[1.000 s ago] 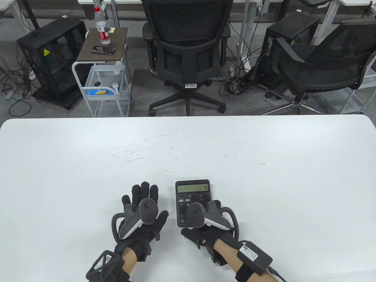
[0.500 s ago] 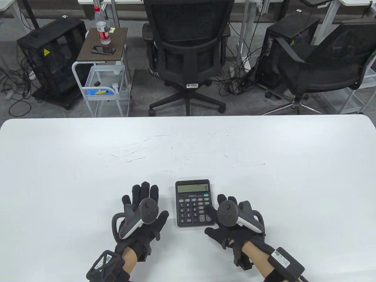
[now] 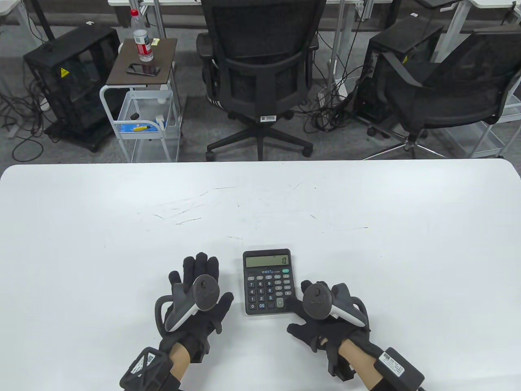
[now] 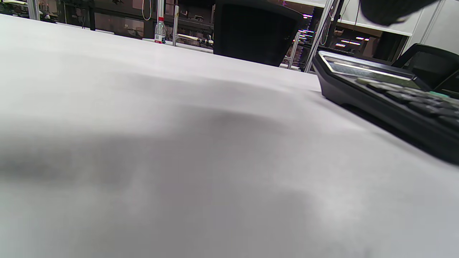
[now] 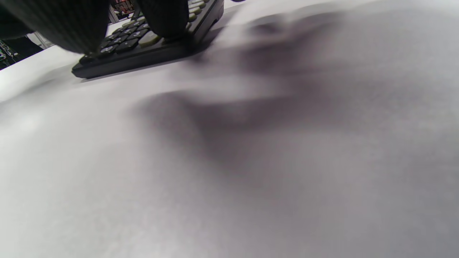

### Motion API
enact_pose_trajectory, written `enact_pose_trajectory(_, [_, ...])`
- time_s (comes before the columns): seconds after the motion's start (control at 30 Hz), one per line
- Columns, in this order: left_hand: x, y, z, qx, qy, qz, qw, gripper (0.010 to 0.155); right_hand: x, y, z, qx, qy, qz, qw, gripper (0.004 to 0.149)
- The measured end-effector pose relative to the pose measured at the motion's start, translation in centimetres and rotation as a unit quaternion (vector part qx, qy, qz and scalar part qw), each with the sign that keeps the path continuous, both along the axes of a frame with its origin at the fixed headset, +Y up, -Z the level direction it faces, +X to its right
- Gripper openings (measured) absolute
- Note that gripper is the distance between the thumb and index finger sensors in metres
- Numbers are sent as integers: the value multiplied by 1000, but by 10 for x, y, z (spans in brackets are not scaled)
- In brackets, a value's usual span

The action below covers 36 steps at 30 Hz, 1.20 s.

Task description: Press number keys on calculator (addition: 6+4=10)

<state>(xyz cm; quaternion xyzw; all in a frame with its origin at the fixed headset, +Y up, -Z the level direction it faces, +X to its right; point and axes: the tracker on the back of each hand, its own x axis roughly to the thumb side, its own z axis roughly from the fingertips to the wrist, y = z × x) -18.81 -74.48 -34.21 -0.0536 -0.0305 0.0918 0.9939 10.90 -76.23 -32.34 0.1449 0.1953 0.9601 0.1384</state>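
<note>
A black calculator (image 3: 268,281) lies on the white table (image 3: 260,203) near its front edge, and its display reads 10. My left hand (image 3: 199,285) rests flat on the table just left of it, fingers spread, touching nothing else. My right hand (image 3: 313,305) is at the calculator's lower right corner, with a fingertip (image 3: 291,302) on the keys at that corner. In the right wrist view a gloved fingertip (image 5: 165,21) presses down on the calculator (image 5: 143,50) keypad. The left wrist view shows the calculator (image 4: 391,104) side-on at the right.
Beyond the table's far edge stand two black office chairs (image 3: 260,69), a small white cart (image 3: 142,97) with a water bottle and a phone, and black cases on the floor.
My right hand moved from over the keypad to the calculator's right side, then a finger came down at the lower right keys. The display changed from 4 to 10. My left hand stayed still.
</note>
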Motion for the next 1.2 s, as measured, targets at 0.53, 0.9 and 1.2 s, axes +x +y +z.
enact_pose_trajectory(0.53, [0, 0, 0, -5, 0, -7, 1000, 87, 1, 2, -3, 31, 1, -13, 999, 71])
enact_pose_trajectory(0.9, [1, -1, 0, -4, -2, -11, 1000, 87, 20, 12, -23, 182, -73, -4, 981, 88])
enact_pose_trajectory(1.2, [3, -3, -1, -9, -2, -14, 1000, 88, 45, 7, -35, 199, -118, 12, 973, 91])
